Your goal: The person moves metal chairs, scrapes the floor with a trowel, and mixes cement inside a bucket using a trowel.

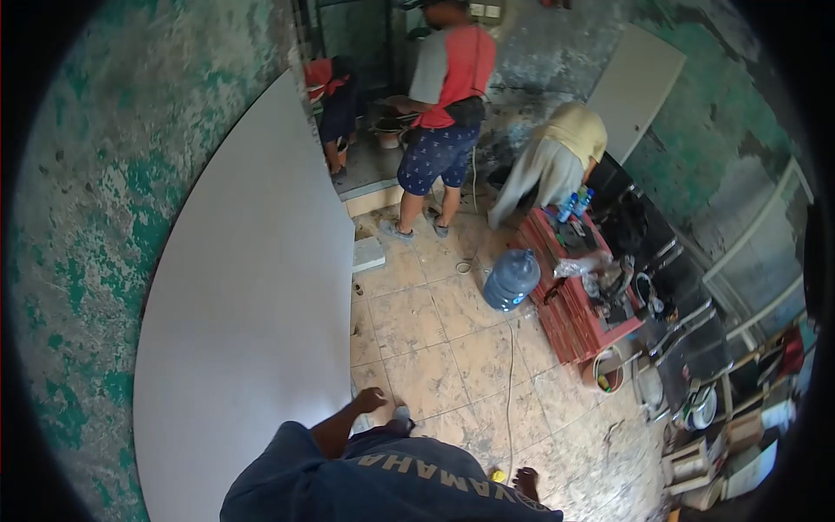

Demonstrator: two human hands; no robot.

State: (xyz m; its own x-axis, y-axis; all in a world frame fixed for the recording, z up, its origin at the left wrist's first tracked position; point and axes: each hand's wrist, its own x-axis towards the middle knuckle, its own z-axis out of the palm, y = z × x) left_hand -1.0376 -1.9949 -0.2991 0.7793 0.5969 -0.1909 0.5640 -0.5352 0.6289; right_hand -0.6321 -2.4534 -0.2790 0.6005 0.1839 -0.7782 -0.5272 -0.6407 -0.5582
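Your left hand point(371, 400): fingers curled together, near the white panel point(252, 304), which stands along the peeling wall point(113, 174). Your right hand point(525, 480): fingers slightly apart, near a small yellow object point(497, 476).

Own hands: 2, left hand point(372, 400) plus right hand point(526, 479). Other people: 3, red-grey shirt point(445, 104), pale yellow top point(561, 143), one part-hidden point(337, 109). Large white panel point(252, 296): 1. Pale leaning board point(639, 87): 1. Red desk point(555, 329): 1. Big blue jug point(511, 280): 1. Small blue bottles point(567, 209): at least 2. White block point(369, 253): 1. Yellow item point(497, 476): 1. Black chairs point(687, 317): several, overlapping, can't count.
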